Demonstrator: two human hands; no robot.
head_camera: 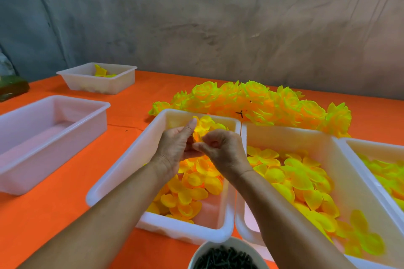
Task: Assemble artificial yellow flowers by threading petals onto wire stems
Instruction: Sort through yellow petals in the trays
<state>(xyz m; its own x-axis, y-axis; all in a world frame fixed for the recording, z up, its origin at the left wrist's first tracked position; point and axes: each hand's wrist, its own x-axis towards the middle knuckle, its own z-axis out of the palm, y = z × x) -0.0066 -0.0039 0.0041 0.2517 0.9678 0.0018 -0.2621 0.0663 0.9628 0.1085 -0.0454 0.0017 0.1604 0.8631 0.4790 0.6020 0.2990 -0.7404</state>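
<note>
Both hands (196,146) pinch petal (197,132) over tray rim (122,166).

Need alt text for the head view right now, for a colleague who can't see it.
Both hands, left hand and right hand, pinch a small yellow petal piece above a white tray of petals on an orange table. Finished yellow flowers are heaped behind the tray; a bowl of dark stems sits nearest.

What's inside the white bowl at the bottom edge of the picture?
The white bowl holds a heap of short dark pieces, possibly stems. The frame edge cuts off its near side.
</note>
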